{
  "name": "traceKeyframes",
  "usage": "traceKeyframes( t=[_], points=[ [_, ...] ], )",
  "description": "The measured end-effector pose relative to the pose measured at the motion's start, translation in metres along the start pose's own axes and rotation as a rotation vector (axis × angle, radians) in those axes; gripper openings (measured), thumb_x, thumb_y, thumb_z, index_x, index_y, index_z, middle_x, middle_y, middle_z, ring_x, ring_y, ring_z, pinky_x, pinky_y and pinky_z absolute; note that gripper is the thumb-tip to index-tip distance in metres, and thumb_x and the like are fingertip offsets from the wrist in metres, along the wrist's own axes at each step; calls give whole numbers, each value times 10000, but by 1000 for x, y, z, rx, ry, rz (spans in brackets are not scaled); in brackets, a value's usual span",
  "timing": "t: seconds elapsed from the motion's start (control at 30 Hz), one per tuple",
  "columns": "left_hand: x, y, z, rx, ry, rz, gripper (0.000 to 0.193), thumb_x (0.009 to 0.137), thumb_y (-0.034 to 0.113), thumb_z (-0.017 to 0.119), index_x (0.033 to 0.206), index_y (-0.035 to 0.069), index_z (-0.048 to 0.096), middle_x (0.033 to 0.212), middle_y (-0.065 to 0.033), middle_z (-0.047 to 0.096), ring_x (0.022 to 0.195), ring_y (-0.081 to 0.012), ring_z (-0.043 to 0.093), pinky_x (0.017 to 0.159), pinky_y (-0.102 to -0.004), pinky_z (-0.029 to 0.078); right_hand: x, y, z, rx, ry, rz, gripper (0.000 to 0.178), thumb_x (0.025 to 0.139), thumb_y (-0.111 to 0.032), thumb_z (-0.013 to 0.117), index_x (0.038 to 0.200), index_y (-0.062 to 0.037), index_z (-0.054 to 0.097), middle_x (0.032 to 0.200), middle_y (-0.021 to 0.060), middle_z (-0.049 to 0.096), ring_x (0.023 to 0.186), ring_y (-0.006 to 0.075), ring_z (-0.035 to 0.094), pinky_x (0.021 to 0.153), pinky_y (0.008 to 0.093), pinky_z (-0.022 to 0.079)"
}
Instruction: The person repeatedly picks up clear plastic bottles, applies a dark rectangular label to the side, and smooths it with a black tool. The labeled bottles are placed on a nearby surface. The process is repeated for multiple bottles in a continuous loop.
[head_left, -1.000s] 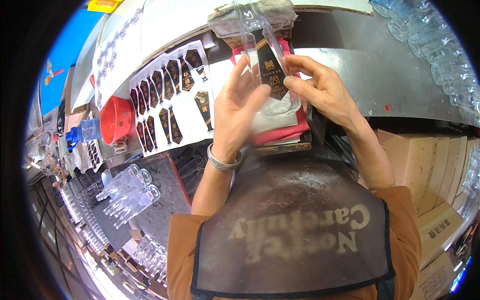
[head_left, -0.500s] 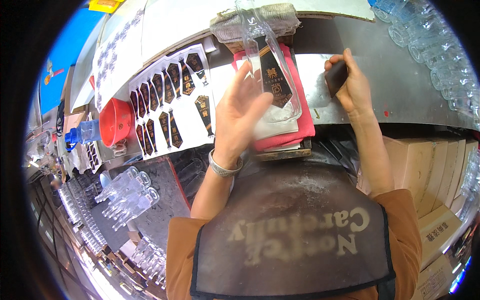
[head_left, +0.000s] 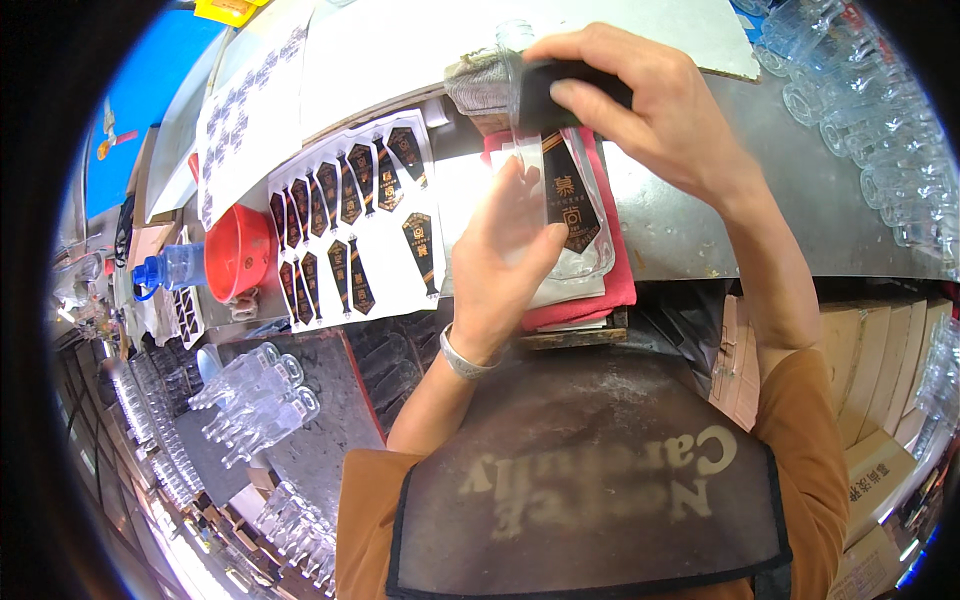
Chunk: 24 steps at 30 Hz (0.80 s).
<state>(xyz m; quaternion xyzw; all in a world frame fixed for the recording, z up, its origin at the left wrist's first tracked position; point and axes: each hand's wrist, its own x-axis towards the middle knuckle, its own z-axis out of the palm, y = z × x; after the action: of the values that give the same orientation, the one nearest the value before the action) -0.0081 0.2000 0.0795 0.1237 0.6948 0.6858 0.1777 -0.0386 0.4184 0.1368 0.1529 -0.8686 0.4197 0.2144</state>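
A clear glass bottle (head_left: 597,250) lies on a pink cloth (head_left: 624,285), its neck end pointing away from me. Stuck along its front is a black tie-shaped label (head_left: 570,205) with gold marks. At the bottle's left side is my left hand (head_left: 500,265), open, fingers stretched out and thumb apart; whether it touches the glass I cannot tell. My right hand (head_left: 655,110) grips a flat black scraper-like piece (head_left: 562,92) between fingers and thumb. That piece covers the label's upper part near the bottle's shoulder.
Left of the bottle lies a white sheet of tie-shaped labels (head_left: 385,255). Beyond it stand a red bowl (head_left: 238,255) and a blue-capped jug (head_left: 180,264). A folded grey cloth (head_left: 475,85) sits by the bottle's neck. Clear bottles (head_left: 850,130) line the right; cardboard boxes (head_left: 850,340) stand below.
My right hand has swung left with the black piece, from the bare metal to over the bottle's upper end. My left hand stays beside the bottle. The whole view has shifted slightly.
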Motion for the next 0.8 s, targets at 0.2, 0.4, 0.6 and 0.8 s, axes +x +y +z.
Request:
traceKeyframes(
  t=[0.2,0.4,0.6,0.8],
  points=[
    [0,6,1,39,-13,3,729,872,56,743,1488,-74,377,1409,-207,559,1228,-249,603,1016,-347,504,15,7,3,-34,-2,-109,243,880,-74,652,1104,18,656,914,111,691,796,188,671,719,305,530],
    [-2,-4,-14,-76,39,22,662,921,31,676,1505,-31,371,1411,-217,553,1226,-261,607,1000,-357,521,-19,-18,7,-128,-32,-284,263,796,6,715,1050,-57,701,966,94,701,903,271,683,793,341,550],
    [32,13,-30,-80,39,-22,606,1071,389,446,1451,-82,407,1347,-239,586,1203,-280,621,953,-368,529,-46,-17,2,104,-5,40,262,864,-47,692,1126,-43,695,990,140,719,824,198,695,728,313,552],
    [76,38,-4,242,46,-146,702,977,609,515,1061,-71,667,917,-142,712,842,-201,694,728,-318,551,-35,7,11,256,364,292,327,982,-119,620,1302,-52,624,1052,84,693,897,92,631,769,250,539]
  ],
)
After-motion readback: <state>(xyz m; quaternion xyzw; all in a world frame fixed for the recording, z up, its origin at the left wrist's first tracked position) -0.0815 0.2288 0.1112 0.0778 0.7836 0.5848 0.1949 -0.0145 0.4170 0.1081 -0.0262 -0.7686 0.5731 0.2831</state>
